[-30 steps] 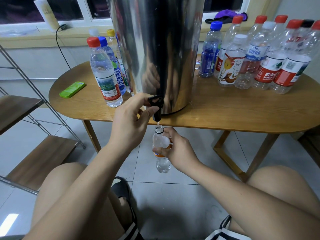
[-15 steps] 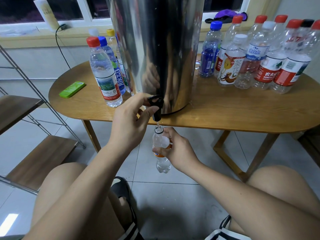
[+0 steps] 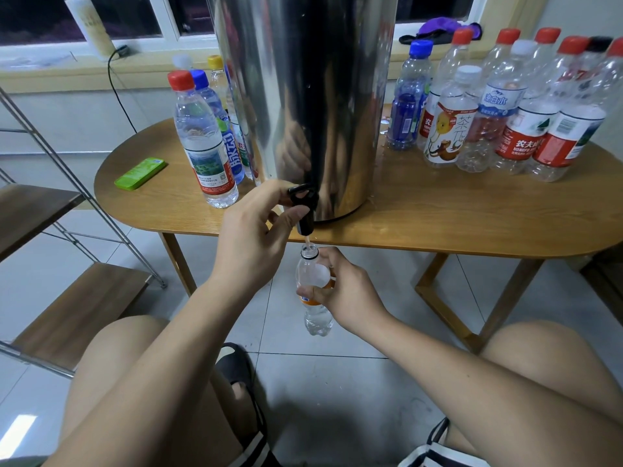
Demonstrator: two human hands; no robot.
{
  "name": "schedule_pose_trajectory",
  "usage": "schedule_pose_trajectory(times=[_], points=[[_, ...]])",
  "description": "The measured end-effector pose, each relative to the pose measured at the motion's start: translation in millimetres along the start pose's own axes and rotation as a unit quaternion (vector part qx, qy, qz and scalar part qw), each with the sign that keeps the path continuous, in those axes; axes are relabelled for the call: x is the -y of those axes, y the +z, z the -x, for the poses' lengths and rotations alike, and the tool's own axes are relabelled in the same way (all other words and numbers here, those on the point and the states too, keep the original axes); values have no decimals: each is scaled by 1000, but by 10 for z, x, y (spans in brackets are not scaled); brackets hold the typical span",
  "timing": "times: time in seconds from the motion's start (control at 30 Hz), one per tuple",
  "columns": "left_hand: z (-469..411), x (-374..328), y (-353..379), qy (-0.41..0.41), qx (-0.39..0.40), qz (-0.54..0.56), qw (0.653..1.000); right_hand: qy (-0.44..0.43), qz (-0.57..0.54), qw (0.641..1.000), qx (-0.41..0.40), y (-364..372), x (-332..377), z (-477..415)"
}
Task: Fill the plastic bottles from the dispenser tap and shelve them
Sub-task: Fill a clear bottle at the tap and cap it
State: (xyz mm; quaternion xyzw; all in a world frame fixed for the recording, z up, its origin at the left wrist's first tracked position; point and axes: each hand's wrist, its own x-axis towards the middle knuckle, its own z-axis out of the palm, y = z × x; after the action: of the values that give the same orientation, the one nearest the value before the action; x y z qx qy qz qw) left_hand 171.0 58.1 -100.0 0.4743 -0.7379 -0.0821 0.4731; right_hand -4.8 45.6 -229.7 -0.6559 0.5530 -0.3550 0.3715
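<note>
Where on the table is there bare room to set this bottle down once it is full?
Widest bare patch: table front right, between the dispenser and the row of bottles behind. Smaller: left front, between the green case and the red-capped bottle. Crowded: that row, and the cluster left of the dispenser.

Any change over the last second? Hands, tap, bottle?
Nothing visibly changed. The left hand still grips the tap, the right hand still holds the uncapped bottle under the spout, and water keeps running in. Any rise in the level is too small to tell.
</note>
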Motion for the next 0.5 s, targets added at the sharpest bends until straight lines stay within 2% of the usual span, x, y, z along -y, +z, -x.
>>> schedule_pose_trajectory(times=[0.5], points=[[-6,-28,-14,4,0,-1,1000,2,2,1000,2,19,-28,-14]])
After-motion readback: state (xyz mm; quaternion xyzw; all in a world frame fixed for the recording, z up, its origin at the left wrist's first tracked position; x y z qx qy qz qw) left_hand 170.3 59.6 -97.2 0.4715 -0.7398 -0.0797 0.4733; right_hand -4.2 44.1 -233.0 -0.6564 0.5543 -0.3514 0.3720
